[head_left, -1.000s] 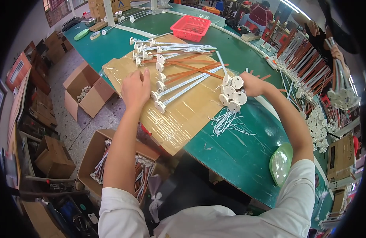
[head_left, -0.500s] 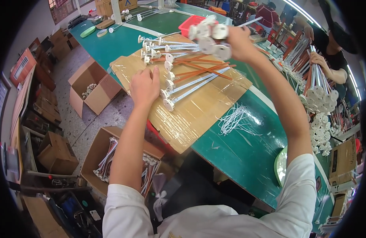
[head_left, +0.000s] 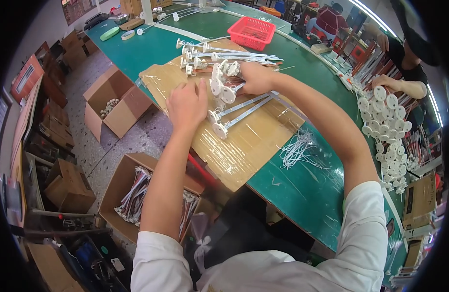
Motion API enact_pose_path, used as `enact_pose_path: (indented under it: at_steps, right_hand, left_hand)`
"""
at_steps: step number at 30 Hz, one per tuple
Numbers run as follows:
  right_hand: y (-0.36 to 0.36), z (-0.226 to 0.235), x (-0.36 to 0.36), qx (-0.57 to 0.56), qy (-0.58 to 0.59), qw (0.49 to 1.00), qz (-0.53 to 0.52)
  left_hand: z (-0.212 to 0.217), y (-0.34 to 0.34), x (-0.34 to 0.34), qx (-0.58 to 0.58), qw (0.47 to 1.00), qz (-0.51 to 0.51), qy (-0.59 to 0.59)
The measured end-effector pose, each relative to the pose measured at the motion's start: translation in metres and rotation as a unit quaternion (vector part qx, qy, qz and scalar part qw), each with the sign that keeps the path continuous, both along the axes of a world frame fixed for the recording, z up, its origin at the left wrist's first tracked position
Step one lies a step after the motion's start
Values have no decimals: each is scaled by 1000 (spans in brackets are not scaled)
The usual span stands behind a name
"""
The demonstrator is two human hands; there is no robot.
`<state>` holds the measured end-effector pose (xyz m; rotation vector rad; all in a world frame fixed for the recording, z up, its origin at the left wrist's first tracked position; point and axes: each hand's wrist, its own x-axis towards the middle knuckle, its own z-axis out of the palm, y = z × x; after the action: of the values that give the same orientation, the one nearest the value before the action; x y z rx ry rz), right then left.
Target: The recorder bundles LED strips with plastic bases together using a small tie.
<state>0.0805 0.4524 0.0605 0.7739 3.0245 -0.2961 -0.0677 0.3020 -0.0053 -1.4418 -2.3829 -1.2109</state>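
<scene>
On the cardboard sheet [head_left: 244, 146], the right hand [head_left: 256, 78] grips a bundle of white-capped rods [head_left: 223, 82]. The left hand [head_left: 185, 102] rests flat beside them. Two rods [head_left: 244, 109] lie just below.

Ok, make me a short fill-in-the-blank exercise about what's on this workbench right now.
The right hand grips a bunch of white-capped metal rods above a sheet of ____.
The left hand rests flat on the ____ sheet.
The plastic basket farther along the green table is ____.

Missing words: cardboard; cardboard; red
</scene>
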Motion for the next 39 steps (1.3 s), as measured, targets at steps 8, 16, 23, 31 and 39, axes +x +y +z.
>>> enact_pose_path:
  at_steps: [8,16,23,31,39]
  right_hand:
    - [-14,17,28,-35,32,996,71]
    - [-49,-18,48,-90,81,965,233]
    - [-72,-18,58,-85,147,972,162]
    - [-74,-8,43,-82,56,973,209]
    - [-82,0,53,8,-7,967,255]
  left_hand:
    - [3,-5,0,9,1000,0,-28]
    - [-4,-5,-6,38,998,1,-56]
    - [0,-4,-4,43,996,-11,-83]
    - [3,-13,1,1,998,-52,35]
    - [3,-9,0,-37,998,-39,-11]
